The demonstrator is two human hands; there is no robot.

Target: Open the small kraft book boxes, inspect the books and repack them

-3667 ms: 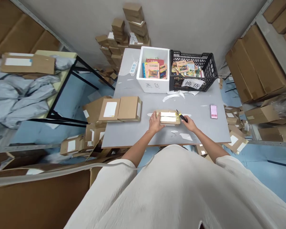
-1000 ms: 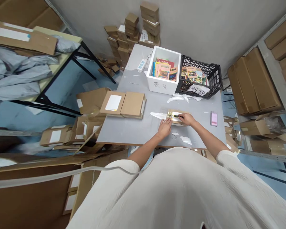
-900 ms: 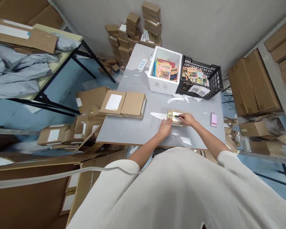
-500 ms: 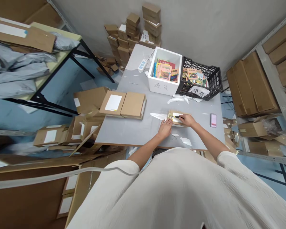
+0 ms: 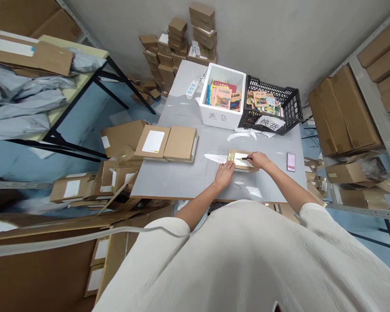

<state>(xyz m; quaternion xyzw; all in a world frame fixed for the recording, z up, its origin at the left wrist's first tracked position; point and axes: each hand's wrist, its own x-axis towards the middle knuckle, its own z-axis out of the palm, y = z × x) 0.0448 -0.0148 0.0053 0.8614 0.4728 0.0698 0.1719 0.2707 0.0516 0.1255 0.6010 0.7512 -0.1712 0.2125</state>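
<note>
A small brown cardboard box with a white label and clear tape lies on the grey table, in front of me. My left hand rests on the box's left end, its fingers spread and holding nothing. Over the label, my right hand is closed around a thin dark tool, likely a pen or cutter, whose tip points left. A strip of white paper lies just left of the box.
Two brown boxes sit on the table's left. Behind stand a white foam bin and a black crate, both holding booklets. A phone lies at right, paper scraps near the front edge.
My right hand has moved slightly right and up with the tool, and its tip has left the taped left part of the box for the label. My left hand stays on the box.
</note>
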